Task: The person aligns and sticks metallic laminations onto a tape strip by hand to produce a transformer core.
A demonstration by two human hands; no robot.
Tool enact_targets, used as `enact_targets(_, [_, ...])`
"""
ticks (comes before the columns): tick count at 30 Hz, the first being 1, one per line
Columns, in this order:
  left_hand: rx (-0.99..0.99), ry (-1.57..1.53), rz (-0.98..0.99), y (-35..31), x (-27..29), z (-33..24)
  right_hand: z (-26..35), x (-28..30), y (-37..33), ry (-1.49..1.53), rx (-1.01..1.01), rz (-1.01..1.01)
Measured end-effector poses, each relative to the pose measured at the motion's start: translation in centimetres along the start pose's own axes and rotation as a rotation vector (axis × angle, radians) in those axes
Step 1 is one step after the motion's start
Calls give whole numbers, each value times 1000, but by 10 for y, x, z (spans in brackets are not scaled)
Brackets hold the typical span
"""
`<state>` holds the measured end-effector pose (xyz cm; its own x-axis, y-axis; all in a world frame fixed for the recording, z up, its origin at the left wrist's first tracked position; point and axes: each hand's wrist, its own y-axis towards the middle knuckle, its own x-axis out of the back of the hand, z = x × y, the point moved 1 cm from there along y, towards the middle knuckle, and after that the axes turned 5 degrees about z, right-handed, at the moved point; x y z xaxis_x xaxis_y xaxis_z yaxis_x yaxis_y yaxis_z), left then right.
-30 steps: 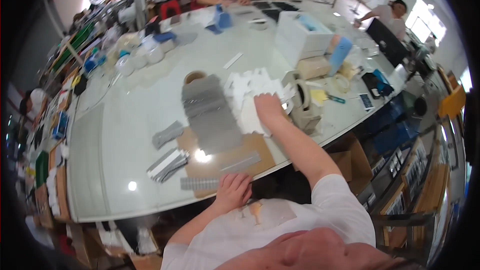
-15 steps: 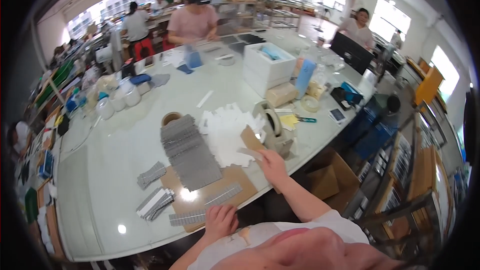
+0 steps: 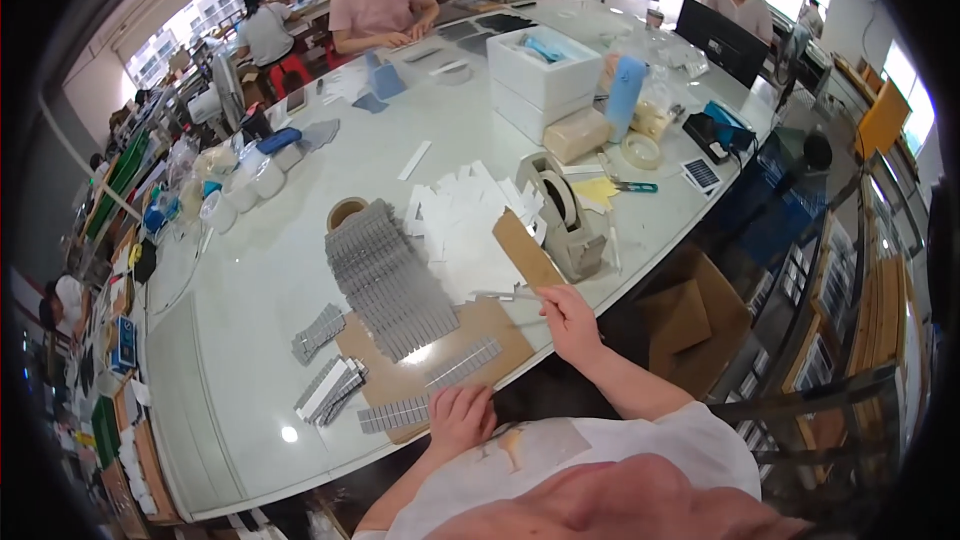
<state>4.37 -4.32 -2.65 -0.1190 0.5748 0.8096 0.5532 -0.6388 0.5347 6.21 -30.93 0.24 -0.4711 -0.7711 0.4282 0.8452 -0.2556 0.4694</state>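
My left hand (image 3: pixel 462 417) lies on the near edge of a brown board (image 3: pixel 500 335), fingers extended over the end of a grey segmented strip (image 3: pixel 393 414). Another such strip (image 3: pixel 463 362) lies just beyond it. In my right hand (image 3: pixel 572 325) a thin pale grey strip (image 3: pixel 505 294) is pinched, pointing left over the table; its exact kind is unclear. Past it are a heap of white strips (image 3: pixel 465 215) and a brown cardboard piece (image 3: pixel 527 248). A large stack of grey strips (image 3: pixel 385 275) covers the board's far left part.
A tape dispenser (image 3: pixel 572 240) stands right of the white heap. Behind it are a white foam box (image 3: pixel 540 85) and a blue bottle (image 3: pixel 627 98). Small strip bundles (image 3: pixel 330 390) lie left of the board. A co-worker (image 3: pixel 380 5) sits across the table. A cardboard box (image 3: pixel 690 315) is below at right.
My view has tilted, so the table sits differently in it. The strip in my right hand has turned and looks narrower. My left hand stays at the board's edge.
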Motion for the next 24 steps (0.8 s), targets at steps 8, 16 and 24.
enact_targets(8, [18,36,14,-7,2,-4,2,-6,-6,29,59,14])
enact_targets(16, [17,39,24,-2,-2,2,0,-8,-2,153,-7,6])
enact_targets(24, [13,42,1,-3,-1,-1,-4,-10,-9,170,-31,3])
